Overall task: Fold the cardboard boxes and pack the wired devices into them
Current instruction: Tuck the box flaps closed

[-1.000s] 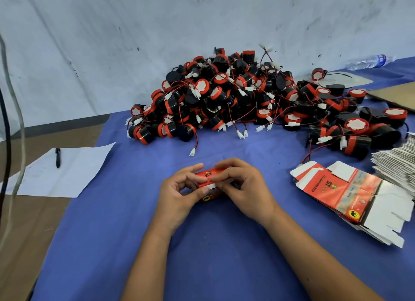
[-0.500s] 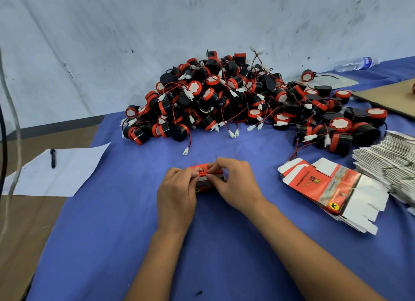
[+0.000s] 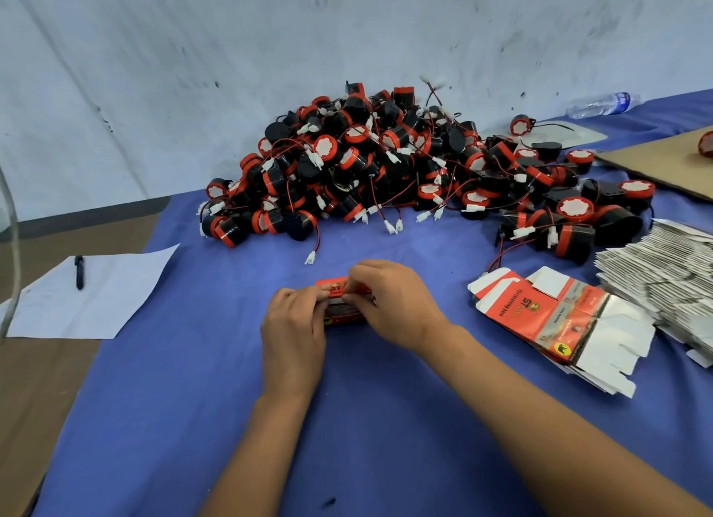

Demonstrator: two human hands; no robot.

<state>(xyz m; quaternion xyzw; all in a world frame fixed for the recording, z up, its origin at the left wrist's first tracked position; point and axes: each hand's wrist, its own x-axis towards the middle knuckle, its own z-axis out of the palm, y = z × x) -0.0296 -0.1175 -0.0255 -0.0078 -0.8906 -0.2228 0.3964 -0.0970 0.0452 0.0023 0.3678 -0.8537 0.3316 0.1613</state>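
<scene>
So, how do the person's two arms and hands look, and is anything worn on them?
Both are bare. The left hand and right hand show no gloves, and I can see no rings. Both forearms are uncovered as far as the bottom edge of the picture: no sleeves, no watch and no bracelet appear on either wrist. No marks or cables are on them.
</scene>
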